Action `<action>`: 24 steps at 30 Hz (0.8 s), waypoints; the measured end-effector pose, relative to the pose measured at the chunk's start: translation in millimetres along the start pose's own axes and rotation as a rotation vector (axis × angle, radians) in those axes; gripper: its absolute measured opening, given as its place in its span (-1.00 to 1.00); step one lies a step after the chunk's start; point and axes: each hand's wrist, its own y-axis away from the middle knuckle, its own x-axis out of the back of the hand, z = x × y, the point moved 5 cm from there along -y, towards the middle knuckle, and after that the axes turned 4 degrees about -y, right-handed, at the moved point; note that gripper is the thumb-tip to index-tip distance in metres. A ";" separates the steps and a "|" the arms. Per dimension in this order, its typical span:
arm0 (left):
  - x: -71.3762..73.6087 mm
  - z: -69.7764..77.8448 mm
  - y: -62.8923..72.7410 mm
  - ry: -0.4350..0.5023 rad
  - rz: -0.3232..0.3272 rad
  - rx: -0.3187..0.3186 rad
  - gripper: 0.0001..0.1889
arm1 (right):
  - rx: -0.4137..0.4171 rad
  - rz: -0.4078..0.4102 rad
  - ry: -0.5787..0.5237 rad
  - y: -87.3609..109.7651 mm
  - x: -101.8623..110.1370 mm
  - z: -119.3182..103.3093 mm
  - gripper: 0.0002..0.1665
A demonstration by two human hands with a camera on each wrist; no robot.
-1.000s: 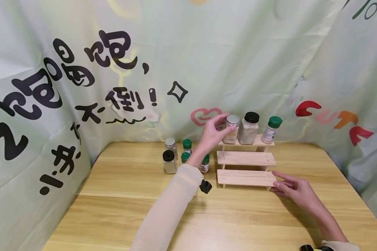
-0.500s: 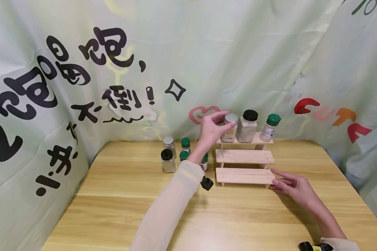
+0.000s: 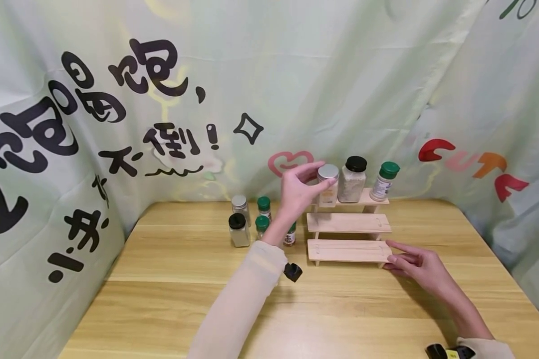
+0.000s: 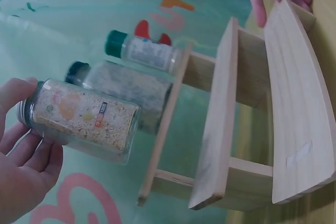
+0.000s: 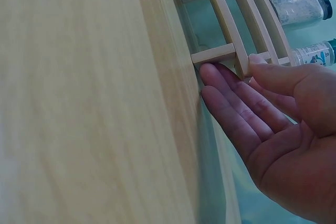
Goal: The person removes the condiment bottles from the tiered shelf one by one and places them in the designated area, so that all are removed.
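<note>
My left hand [image 3: 296,193] grips a clear spice jar [image 4: 86,121] with a silver lid [image 3: 328,172], thumb and fingers around its lid end. Grainy, light-coloured seasoning fills this jar. In the left wrist view a gap shows between its base and the top step of the three-step wooden rack [image 3: 348,223]. Behind it on that top step stand a black-lidded jar [image 3: 353,180] and a green-capped bottle [image 3: 385,182]. At the rack's lower right end, my right hand [image 3: 424,269] pinches the bottom step, thumb at its edge and fingers beneath [image 5: 236,98].
Left of the rack, a silver-lidded jar [image 3: 240,207], a black-lidded jar [image 3: 239,232] and several green-capped bottles [image 3: 262,225] stand on the wooden table [image 3: 170,299]. My left forearm partly hides them. A printed curtain [image 3: 341,75] hangs behind the table.
My left hand has shifted the silver-lidded jar slightly left, away from the black-lidded jar and off the top step. The right hand stays at the rack. The head view has turned slightly.
</note>
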 end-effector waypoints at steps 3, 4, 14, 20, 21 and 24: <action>4.5 8.5 7.9 0.029 -0.002 -0.013 -0.58 | 0.006 -0.004 0.004 0.0 0.4 -1.0 -0.42; 6.2 11.6 10.8 0.028 -0.007 -0.014 -0.58 | 0.007 -0.004 0.005 0.0 0.6 -1.1 -0.42; 21.0 32.4 40.2 0.020 -0.054 -0.082 -0.57 | 0.000 -0.002 -0.040 1.5 1.8 0.6 -0.41; 32.8 31.2 57.5 0.044 -0.051 -0.084 -0.56 | 0.014 -0.007 -0.049 1.5 0.9 1.7 -0.43; 34.5 30.9 60.2 0.042 -0.054 -0.090 -0.56 | 0.018 -0.008 -0.045 1.5 0.6 1.4 -0.43; 38.7 29.1 67.5 0.030 -0.064 -0.107 -0.57 | 0.012 -0.004 -0.032 1.1 0.3 1.4 -0.43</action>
